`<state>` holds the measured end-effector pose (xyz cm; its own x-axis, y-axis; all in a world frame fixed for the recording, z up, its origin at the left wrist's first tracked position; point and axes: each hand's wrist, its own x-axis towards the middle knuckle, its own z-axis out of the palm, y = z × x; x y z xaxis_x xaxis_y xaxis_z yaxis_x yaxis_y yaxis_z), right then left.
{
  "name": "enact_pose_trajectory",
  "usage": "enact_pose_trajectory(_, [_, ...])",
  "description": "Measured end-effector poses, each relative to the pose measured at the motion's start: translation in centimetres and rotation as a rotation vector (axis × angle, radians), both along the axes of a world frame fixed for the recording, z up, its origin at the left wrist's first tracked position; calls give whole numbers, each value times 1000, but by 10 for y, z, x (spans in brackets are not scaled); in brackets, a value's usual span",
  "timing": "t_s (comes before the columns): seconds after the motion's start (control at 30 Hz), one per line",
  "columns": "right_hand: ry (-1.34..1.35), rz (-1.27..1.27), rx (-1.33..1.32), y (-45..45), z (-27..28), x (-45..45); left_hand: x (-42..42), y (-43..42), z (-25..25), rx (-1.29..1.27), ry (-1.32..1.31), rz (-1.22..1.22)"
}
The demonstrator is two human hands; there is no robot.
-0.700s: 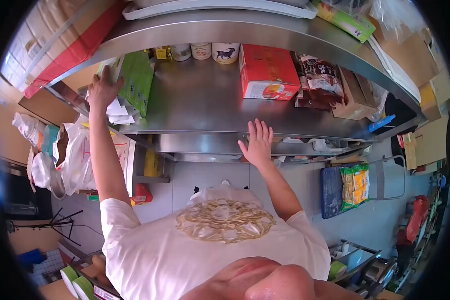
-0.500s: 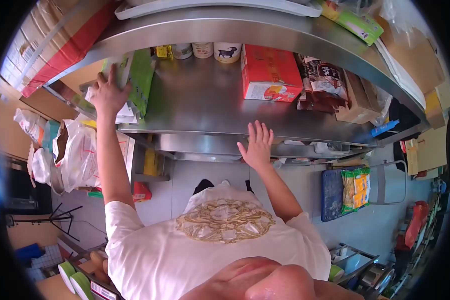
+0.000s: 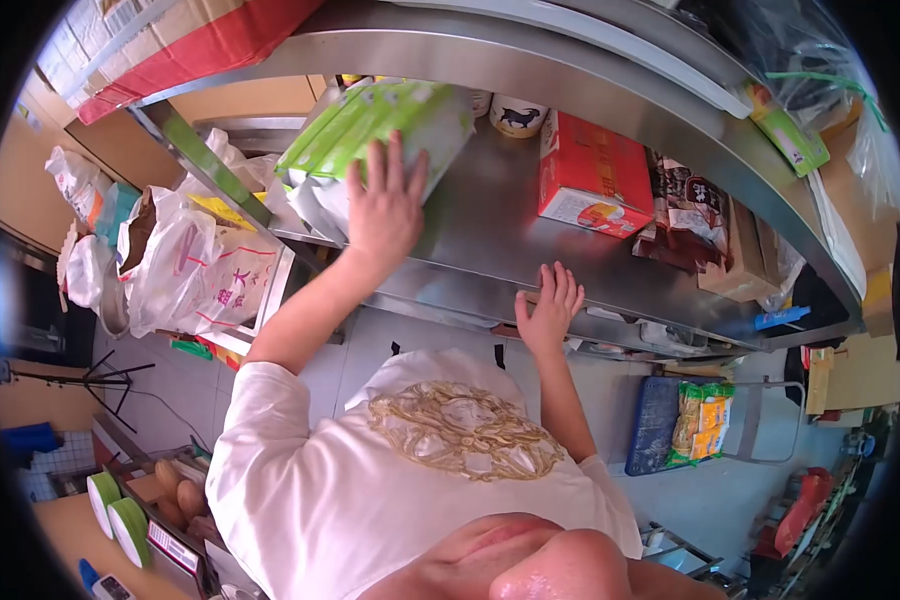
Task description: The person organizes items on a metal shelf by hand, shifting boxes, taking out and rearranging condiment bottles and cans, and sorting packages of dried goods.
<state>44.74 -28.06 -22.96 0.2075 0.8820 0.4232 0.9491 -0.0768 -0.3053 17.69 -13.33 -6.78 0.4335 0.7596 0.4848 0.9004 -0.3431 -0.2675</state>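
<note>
pack (image 3: 370, 115): on shelf (image 3: 480, 215), L side
jar (image 3: 518, 118): back, btwn pack n box (image 3: 600, 170)
bag (image 3: 682, 208): btwn box n carton (image 3: 738, 260), R side

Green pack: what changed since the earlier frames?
The green pack shifted right along the shelf, closer to the goat jar; the left hand went with it, spread against it. The view turned. The red box stayed put; the right hand stayed at the shelf's front edge.
</note>
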Motion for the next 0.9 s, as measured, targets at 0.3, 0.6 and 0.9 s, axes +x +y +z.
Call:
enact_pose_trajectory(0.3, [558, 164, 100, 45, 34, -58, -48, -13, -8, -167, -605, -474])
enact_pose_trajectory(0.6, [1169, 303, -52, 106, 73, -140, -187, 167, -42, -896, -1746, -147])
enact_pose_trajectory(0.9, [1421, 240, 119, 120, 46, -165, -181, 154, -72, -1342, -1666, -417])
